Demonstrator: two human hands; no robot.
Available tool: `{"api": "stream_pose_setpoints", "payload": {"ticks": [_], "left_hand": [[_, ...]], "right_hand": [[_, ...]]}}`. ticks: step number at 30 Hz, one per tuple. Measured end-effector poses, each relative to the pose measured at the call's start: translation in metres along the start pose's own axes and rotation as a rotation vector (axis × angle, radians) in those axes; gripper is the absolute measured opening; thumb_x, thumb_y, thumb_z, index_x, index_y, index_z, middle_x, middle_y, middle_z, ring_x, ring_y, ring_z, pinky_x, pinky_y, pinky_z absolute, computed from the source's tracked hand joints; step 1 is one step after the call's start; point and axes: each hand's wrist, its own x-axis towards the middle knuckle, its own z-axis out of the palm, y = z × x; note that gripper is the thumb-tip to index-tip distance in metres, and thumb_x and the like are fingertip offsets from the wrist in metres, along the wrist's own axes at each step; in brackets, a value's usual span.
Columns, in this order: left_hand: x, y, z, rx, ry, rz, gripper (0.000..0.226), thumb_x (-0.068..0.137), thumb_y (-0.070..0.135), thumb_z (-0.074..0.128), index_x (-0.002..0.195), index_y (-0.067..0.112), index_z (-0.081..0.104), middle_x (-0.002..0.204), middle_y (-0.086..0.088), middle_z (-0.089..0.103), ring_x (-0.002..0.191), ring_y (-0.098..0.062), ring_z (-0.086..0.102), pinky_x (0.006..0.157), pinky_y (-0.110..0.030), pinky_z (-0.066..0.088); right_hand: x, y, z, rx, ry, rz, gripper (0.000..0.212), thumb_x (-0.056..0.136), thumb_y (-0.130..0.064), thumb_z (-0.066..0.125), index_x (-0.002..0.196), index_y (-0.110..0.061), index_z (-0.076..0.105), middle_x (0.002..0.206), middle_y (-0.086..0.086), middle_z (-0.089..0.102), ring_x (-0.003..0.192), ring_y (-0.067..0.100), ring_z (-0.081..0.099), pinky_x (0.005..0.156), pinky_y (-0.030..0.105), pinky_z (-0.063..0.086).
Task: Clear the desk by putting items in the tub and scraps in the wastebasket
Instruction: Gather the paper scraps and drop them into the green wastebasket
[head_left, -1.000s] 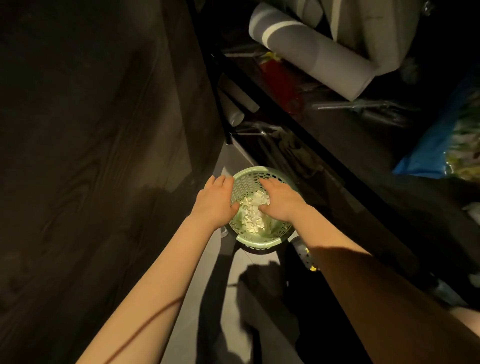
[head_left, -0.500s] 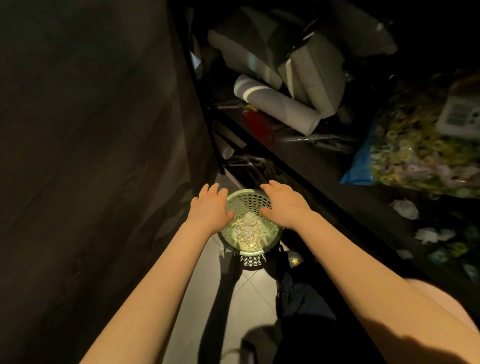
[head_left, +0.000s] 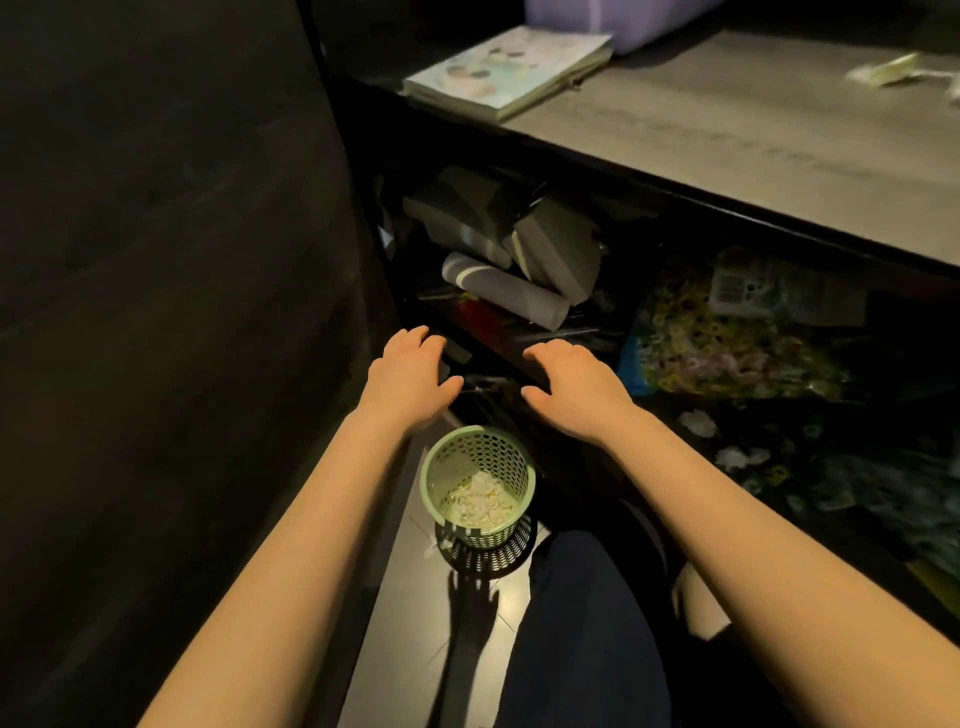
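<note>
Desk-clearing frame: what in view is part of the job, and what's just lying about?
Job:
- left hand and right hand, both empty
- green wastebasket on the floor, paper scraps inside
- desk, with a stack of booklets and a blurred pale scrap on it

Lying about:
- grey roll and dark boxes on the shelf under the desk
- flowered bag

The wastebasket stands on the floor, below and before the surface, with paper scraps in it. Books lie at the surface's left end. Under the surface, a rolled sheet lies on a shelf, and a bag sits to its right.
</note>
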Motion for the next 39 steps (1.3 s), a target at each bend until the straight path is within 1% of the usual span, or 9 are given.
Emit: {"api": "stream_pose_setpoints", "payload": {"ticks": [8, 12, 15, 21, 25, 29, 34, 36, 39], "left_hand": [[-0.021, 0.049, -0.065, -0.005, 0.178, 0.105, 0.059, 0.091, 0.038, 0.052, 0.142, 0.014, 0.034, 0.154, -0.009, 0.024, 0.144, -0.027, 0.016, 0.113, -0.046, 0.027], [-0.020, 0.077, -0.100, 0.016, 0.261, 0.166, 0.059, 0.091, 0.038, 0.053, 0.141, 0.013, 0.036, 0.153, -0.009, 0.027, 0.143, -0.026, 0.017, 0.113, -0.045, 0.028], [-0.016, 0.101, -0.127, 0.017, 0.328, 0.224, 0.058, 0.089, 0.038, 0.055, 0.140, 0.013, 0.039, 0.151, -0.009, 0.030, 0.142, -0.026, 0.021, 0.113, -0.046, 0.029], [0.000, 0.164, -0.165, 0.016, 0.411, 0.330, 0.054, 0.090, 0.035, 0.054, 0.137, 0.011, 0.042, 0.145, -0.009, 0.036, 0.135, -0.025, 0.032, 0.107, -0.041, 0.033], [0.024, 0.210, -0.169, 0.014, 0.381, 0.421, 0.052, 0.089, 0.034, 0.055, 0.134, 0.010, 0.044, 0.141, -0.009, 0.040, 0.131, -0.025, 0.035, 0.107, -0.040, 0.035], [0.054, 0.256, -0.159, -0.015, 0.329, 0.468, 0.054, 0.090, 0.034, 0.055, 0.136, 0.011, 0.041, 0.145, -0.008, 0.036, 0.134, -0.024, 0.033, 0.109, -0.039, 0.033], [0.096, 0.309, -0.143, -0.173, 0.157, 0.490, 0.062, 0.090, 0.032, 0.057, 0.144, 0.014, 0.030, 0.151, -0.005, 0.030, 0.138, -0.021, 0.029, 0.113, -0.034, 0.028], [0.114, 0.330, -0.135, -0.195, 0.102, 0.493, 0.064, 0.090, 0.031, 0.057, 0.145, 0.014, 0.027, 0.152, -0.006, 0.028, 0.139, -0.022, 0.028, 0.114, -0.036, 0.028], [0.140, 0.359, -0.124, -0.185, 0.069, 0.498, 0.067, 0.091, 0.030, 0.056, 0.147, 0.016, 0.023, 0.153, -0.006, 0.025, 0.140, -0.024, 0.026, 0.114, -0.039, 0.028]], "right_hand": [[-0.044, 0.004, -0.085, 0.027, 0.271, -0.018, 0.039, 0.094, -0.031, 0.049, 0.131, -0.018, 0.048, 0.129, 0.003, 0.052, 0.117, 0.024, 0.051, 0.090, 0.038, 0.047], [-0.059, 0.007, -0.134, 0.003, 0.357, -0.047, 0.039, 0.094, -0.031, 0.050, 0.131, -0.018, 0.048, 0.131, 0.001, 0.052, 0.116, 0.021, 0.052, 0.091, 0.036, 0.046], [-0.068, 0.010, -0.167, 0.067, 0.424, -0.067, 0.035, 0.093, -0.027, 0.052, 0.126, -0.017, 0.052, 0.127, 0.002, 0.054, 0.107, 0.021, 0.055, 0.089, 0.036, 0.047], [-0.074, 0.040, -0.218, 0.062, 0.513, -0.014, 0.035, 0.091, -0.026, 0.054, 0.124, -0.016, 0.054, 0.127, 0.003, 0.054, 0.104, 0.023, 0.057, 0.090, 0.038, 0.046], [-0.074, 0.076, -0.242, -0.008, 0.506, 0.090, 0.037, 0.092, -0.028, 0.050, 0.127, -0.018, 0.050, 0.130, 0.001, 0.052, 0.106, 0.021, 0.056, 0.088, 0.038, 0.047], [-0.069, 0.119, -0.261, -0.054, 0.497, 0.186, 0.042, 0.093, -0.027, 0.050, 0.134, -0.020, 0.045, 0.138, 0.000, 0.047, 0.123, 0.020, 0.047, 0.095, 0.037, 0.045], [-0.049, 0.184, -0.276, 0.005, 0.557, 0.353, 0.055, 0.090, -0.027, 0.056, 0.140, -0.019, 0.036, 0.142, 0.004, 0.041, 0.131, 0.022, 0.038, 0.102, 0.038, 0.040], [-0.040, 0.207, -0.282, 0.086, 0.572, 0.413, 0.062, 0.090, -0.030, 0.057, 0.144, -0.018, 0.029, 0.149, 0.006, 0.033, 0.136, 0.025, 0.032, 0.107, 0.039, 0.034], [-0.029, 0.233, -0.287, 0.209, 0.490, 0.428, 0.075, 0.089, -0.037, 0.059, 0.150, -0.025, 0.015, 0.158, 0.005, 0.011, 0.145, 0.027, 0.013, 0.114, 0.043, 0.023]]}}
